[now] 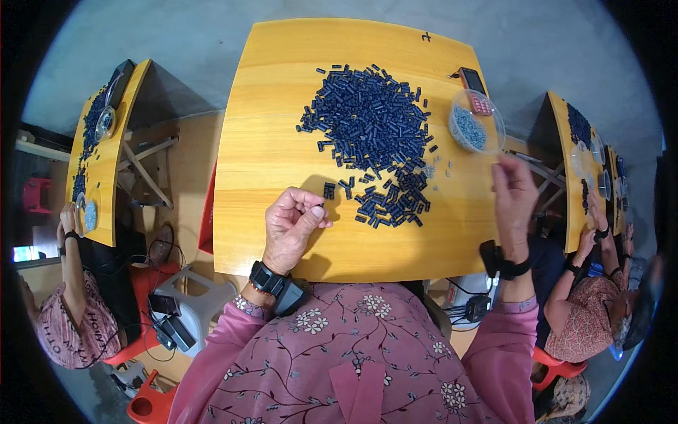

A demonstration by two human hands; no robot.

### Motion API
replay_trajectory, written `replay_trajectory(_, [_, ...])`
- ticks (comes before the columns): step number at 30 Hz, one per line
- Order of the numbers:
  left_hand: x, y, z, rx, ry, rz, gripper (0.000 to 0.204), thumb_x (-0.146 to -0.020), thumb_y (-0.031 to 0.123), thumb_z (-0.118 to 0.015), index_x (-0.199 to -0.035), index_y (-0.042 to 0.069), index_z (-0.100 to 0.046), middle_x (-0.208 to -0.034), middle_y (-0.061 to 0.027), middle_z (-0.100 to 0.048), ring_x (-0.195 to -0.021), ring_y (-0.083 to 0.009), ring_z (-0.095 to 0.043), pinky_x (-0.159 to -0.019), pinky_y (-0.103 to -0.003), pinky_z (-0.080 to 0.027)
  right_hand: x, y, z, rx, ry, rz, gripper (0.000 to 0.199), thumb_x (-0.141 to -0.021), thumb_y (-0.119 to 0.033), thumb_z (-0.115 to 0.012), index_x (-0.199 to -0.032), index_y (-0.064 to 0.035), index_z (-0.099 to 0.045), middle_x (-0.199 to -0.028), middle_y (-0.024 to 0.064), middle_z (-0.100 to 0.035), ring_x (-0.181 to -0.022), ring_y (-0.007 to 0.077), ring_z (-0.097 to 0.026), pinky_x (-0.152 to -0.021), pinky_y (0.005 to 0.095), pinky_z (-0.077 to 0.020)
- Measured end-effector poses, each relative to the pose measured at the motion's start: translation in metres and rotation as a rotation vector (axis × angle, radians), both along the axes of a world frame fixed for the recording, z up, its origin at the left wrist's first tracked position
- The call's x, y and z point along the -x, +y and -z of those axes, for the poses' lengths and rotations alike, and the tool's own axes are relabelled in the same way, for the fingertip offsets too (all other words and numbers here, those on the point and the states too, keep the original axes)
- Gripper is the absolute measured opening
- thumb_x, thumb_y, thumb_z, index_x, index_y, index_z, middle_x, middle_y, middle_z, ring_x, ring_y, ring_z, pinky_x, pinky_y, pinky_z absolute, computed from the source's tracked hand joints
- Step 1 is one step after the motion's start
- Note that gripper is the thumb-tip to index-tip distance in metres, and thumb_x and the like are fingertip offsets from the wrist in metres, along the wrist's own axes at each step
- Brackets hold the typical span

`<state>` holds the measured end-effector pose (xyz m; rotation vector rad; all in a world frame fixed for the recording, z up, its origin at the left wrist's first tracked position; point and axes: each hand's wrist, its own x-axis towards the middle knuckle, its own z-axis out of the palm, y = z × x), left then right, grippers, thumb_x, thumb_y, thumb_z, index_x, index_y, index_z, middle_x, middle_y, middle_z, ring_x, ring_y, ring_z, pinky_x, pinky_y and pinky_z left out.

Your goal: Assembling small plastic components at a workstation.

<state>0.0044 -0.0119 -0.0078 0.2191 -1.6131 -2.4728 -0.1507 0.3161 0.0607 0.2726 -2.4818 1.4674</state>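
My left hand (295, 220) is closed in a pinch near the front left of the yellow table. A dark bit shows at its fingertips, apparently one of the small black plastic pieces. Just beyond it lie a few loose black pieces (329, 190). A large heap of these short, tube-like black pieces (367, 120) fills the middle of the table, with a smaller cluster (392, 203) nearer me. My right hand (514, 191) is raised by the right edge, its fingers smeared by motion. Beyond it stands a clear round tub (498, 134) holding many tiny grey-blue parts (467, 128).
A few tiny grey parts (436, 169) lie loose beside the heap. A dark phone-like device with pink keys (472, 80) sits behind the tub. Other people work at tables on the left (106, 205) and right (572, 212). A grey stool (201, 304) stands at my left.
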Motion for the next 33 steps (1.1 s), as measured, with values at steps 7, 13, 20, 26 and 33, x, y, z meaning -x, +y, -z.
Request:
replay_trajectory(7, [0.0,0.001,0.003,-0.042,0.021,0.001,0.007,-0.094,0.001,-0.06,-0.1,0.002,-0.058,-0.082,-0.0051,-0.063,-0.071,-0.0108,-0.06,-0.071,-0.029,-0.056,-0.017,-0.113,0.017,-0.263,0.128,-0.671,0.005,-0.086,-0.006,-0.066,-0.09,-0.0035,-0.065,-0.085,0.0118,-0.058,-0.072,0.0292,-0.062,-0.064,0.0381,-0.0491])
replay_trajectory(13, [0.0,0.0,0.0,-0.023,-0.002,0.01,0.009,-0.094,0.004,-0.062,-0.102,0.001,-0.058,-0.083,-0.0057,-0.064,-0.073,-0.0106,-0.061,-0.072,-0.029,-0.056,-0.012,-0.147,0.025,-0.515,0.142,-0.754,0.007,-0.082,-0.004,-0.066,-0.088,-0.0023,-0.067,-0.082,0.0122,-0.058,-0.071,0.0322,-0.062,-0.063,0.0397,-0.0509])
replay_trajectory(20, [-0.001,-0.001,-0.003,-0.033,-0.045,0.016,0.009,-0.094,0.005,-0.062,-0.102,0.001,-0.058,-0.084,-0.0055,-0.064,-0.073,-0.0104,-0.061,-0.073,-0.029,-0.057,-0.01,-0.153,0.023,-0.653,0.155,-0.772,0.004,-0.082,-0.005,-0.065,-0.081,-0.0035,-0.062,-0.079,0.0118,-0.054,-0.069,0.0337,-0.061,-0.061,0.0433,-0.0497])
replay_trajectory(26, [-0.001,-0.003,-0.004,-0.024,-0.039,0.017,0.01,-0.095,0.005,-0.062,-0.103,0.001,-0.058,-0.085,-0.0057,-0.064,-0.074,-0.0104,-0.061,-0.074,-0.029,-0.057,-0.012,-0.152,0.024,-0.627,0.13,-0.776,0.006,-0.085,-0.004,-0.062,-0.082,-0.0032,-0.057,-0.081,0.0129,-0.054,-0.07,0.0352,-0.061,-0.061,0.0448,-0.0488])
replay_trajectory(33, [0.0,-0.001,-0.004,-0.042,-0.05,0.007,0.012,-0.095,0.007,-0.062,-0.104,0.001,-0.058,-0.087,-0.0062,-0.064,-0.076,-0.0109,-0.062,-0.075,-0.028,-0.057,-0.019,-0.153,0.008,-0.442,0.116,-0.718,0.007,-0.088,-0.004,-0.059,-0.084,0.0003,-0.056,-0.085,0.0144,-0.057,-0.073,0.0333,-0.062,-0.062,0.0397,-0.0508])
